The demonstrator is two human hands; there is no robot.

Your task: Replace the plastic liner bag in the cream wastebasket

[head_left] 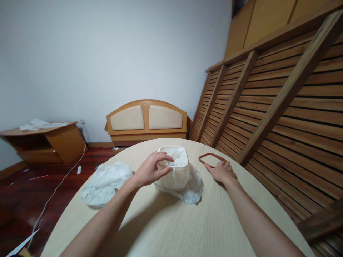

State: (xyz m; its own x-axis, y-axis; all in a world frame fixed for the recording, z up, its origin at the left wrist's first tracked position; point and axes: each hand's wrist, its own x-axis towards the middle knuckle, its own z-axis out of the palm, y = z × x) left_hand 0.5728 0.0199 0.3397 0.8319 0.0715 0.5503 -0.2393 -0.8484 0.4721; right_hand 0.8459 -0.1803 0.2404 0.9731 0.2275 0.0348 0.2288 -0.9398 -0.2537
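A small white bin (178,181) stands upright on the round table, lined with a thin white plastic bag. The bag is folded out over its rim and hangs loosely around the base. My left hand (154,167) is at the bin's left side, fingers over the opening and thumb by the near rim, with a gap between them. To the right, a brown rounded-square ring (211,154) lies on the tabletop. My right hand (222,172) grips its near right side, thumb and fingers along the edge. A crumpled white plastic bag (109,182) lies left of my left forearm.
The pale wooden table (182,228) has a curved edge. Wooden slatted panels (268,117) lean close on the right. Beyond the table stands a headboard (147,119). A low cabinet (61,139) stands at left, and a white cable (57,185) runs across the floor.
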